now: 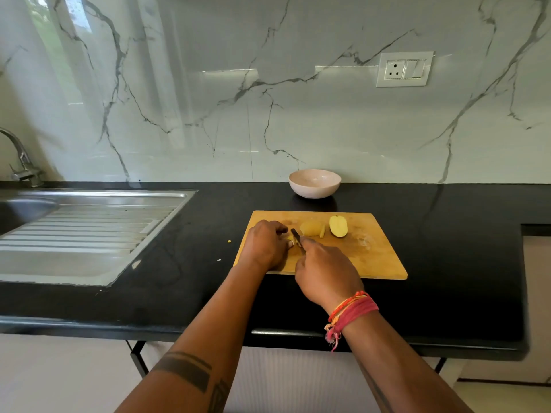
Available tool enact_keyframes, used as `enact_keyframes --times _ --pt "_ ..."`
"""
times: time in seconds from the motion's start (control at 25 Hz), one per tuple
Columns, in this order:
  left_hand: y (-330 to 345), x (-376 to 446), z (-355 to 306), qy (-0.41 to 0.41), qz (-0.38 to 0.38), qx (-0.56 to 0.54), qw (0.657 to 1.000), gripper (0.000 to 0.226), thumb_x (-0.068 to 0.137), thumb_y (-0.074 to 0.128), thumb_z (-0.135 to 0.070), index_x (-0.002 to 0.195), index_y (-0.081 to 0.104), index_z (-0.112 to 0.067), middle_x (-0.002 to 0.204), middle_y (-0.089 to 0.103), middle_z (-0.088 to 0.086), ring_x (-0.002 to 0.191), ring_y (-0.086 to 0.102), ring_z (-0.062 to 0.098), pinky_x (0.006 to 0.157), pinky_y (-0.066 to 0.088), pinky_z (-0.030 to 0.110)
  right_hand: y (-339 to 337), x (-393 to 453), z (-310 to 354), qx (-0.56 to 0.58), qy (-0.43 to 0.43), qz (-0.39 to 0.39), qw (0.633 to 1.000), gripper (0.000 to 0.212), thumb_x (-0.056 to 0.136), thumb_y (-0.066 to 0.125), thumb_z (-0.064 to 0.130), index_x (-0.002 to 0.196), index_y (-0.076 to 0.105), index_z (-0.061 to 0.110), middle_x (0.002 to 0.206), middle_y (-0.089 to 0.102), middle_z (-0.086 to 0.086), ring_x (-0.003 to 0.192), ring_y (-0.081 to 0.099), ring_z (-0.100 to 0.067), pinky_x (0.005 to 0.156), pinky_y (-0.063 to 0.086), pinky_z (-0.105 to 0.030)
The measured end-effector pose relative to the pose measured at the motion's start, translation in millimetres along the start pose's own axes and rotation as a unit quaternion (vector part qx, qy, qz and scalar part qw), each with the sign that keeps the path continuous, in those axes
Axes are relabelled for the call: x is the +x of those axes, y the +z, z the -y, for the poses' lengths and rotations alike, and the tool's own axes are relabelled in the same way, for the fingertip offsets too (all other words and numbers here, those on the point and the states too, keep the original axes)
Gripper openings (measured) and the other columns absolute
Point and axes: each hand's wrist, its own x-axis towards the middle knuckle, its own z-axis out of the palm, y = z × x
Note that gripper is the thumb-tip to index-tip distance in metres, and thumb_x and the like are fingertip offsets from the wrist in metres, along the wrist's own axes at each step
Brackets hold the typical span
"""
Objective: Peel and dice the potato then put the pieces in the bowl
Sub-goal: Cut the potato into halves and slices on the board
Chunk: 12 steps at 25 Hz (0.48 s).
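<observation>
hands (298, 257) cutting potato (291, 241) on board (372, 257)

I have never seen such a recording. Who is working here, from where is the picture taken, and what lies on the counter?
No machine here: a person works with bare hands, and a camera on the head looks down. On the black counter lie a wooden cutting board and, behind it, a bowl. The right hand grips a knife. The left hand holds a small potato piece being cut. Two larger potato pieces wait on the board. A sink is at left.
</observation>
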Motion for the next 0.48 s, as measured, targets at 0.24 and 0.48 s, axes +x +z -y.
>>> enact_keyframes --times 0.24,0.48 --pt "8.6 1.1 1.8 -0.005 -0.036 0.014 0.999 0.027 0.09 0.076 -0.031 0.114 0.076 -0.02 0.114 0.069 0.0 0.1 0.064 0.014 0.08 0.045 0.021 8.5 4.9 1.8 0.017 -0.007 0.004 1.0 0.043 0.098 0.049 0.02 0.141 0.053 0.024 0.101 0.073 -0.005 0.09 0.069 -0.025 0.072 0.057 -0.036" --pt "8.7 -0.8 3.3 0.013 -0.045 0.027 0.999 0.021 0.091 0.075 -0.028 0.111 0.079 -0.021 0.113 0.072 0.0 0.097 0.064 0.013 0.079 0.043 0.02 11.0 9.5 -4.8 0.024 -0.008 0.0 1.0 0.052 0.099 0.048 0.023 0.151 0.046 0.025 0.11 0.073 -0.005 0.097 0.068 -0.024 0.072 0.05 -0.031"
